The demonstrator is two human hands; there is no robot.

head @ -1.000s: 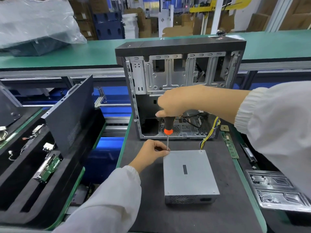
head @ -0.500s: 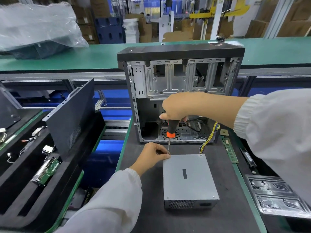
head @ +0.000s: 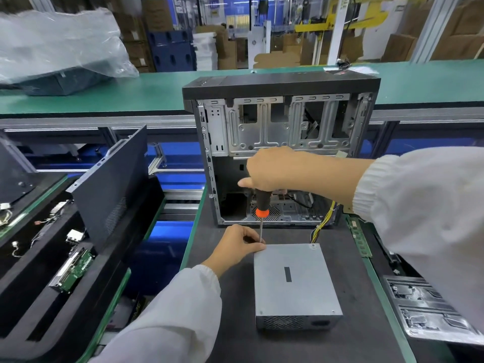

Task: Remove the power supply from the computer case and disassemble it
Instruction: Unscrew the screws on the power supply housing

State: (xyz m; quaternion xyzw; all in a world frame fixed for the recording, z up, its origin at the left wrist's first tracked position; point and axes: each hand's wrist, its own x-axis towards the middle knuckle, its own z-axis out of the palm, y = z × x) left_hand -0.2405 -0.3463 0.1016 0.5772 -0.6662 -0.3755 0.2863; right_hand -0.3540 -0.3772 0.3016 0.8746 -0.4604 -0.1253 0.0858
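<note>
Right hand (head: 269, 170) is up over the work, fingers wrapped tight round the black handle of the screwdriver (head: 262, 205), shaft pointing straight down. Left hand (head: 237, 244) sits just below it, thumb and fingers pinching the thin metal shaft close to its tip, steadying it at the far left corner of the power supply (head: 294, 281).

Biggest thing out there: the computer case (head: 281, 142), upright behind both hands, side open, bare metal bays showing. Left of the left hand, a dark side panel (head: 110, 182) leans tilted in a black foam tray (head: 39, 292). Down under the right forearm lies the grey power supply, flat on the dark desk (head: 230, 323), out of the case, vented end nearest the camera. Yellow and black wires (head: 324, 221) run from its far right corner up toward the case, beneath the right wrist.
</note>
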